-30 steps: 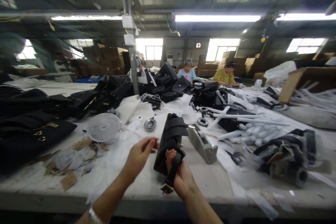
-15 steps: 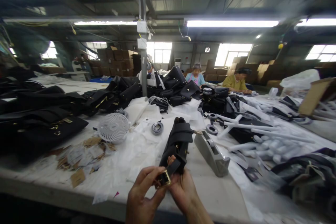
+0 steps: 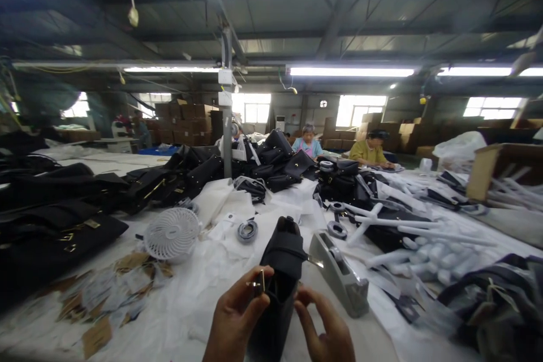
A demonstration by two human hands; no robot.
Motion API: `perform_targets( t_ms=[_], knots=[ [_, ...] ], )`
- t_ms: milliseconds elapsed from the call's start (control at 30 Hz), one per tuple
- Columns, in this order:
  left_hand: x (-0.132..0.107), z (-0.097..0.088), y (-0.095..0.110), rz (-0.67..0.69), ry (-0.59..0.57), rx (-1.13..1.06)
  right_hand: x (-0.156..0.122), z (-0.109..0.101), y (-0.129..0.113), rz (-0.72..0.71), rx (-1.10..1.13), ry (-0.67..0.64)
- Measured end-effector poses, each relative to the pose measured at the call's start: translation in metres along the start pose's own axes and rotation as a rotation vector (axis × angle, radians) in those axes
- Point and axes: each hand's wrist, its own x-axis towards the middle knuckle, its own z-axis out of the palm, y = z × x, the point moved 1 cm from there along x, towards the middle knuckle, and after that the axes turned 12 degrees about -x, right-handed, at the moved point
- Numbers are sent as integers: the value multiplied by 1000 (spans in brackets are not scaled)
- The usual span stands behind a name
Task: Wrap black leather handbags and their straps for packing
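Note:
A black handbag (image 3: 285,251) stands end-on on the table in front of me, with a flap strap across its top. My left hand (image 3: 236,312) is at its near left side, thumb and fingers pinched on a gold buckle (image 3: 260,283) that is turned nearly edge-on. How the buckle joins the bag is hidden by my fingers. By the bag's right side is my right hand (image 3: 324,322), its fingers bent, thumb and forefinger a little apart with nothing visible between them. A grey tape dispenser (image 3: 345,283) sits just right of the bag.
A white fan (image 3: 172,233) and a heap of brown tags (image 3: 97,336) lie left. Black bags (image 3: 59,232) pile up left and behind. White foam rods (image 3: 432,232) and tape rolls (image 3: 247,231) lie around. Two people (image 3: 307,144) sit across the table.
My right hand has come off the strap and moved right, beside the bag. The left hand still pinches the buckle, now turned edge-on. The view has tilted up.

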Motion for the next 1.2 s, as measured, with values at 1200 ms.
perform_targets(
  t_ms=[1200],
  knots=[
    [78, -46, 4, 25, 265, -377, 141, -24, -40, -288, -802, -470]
  ],
)
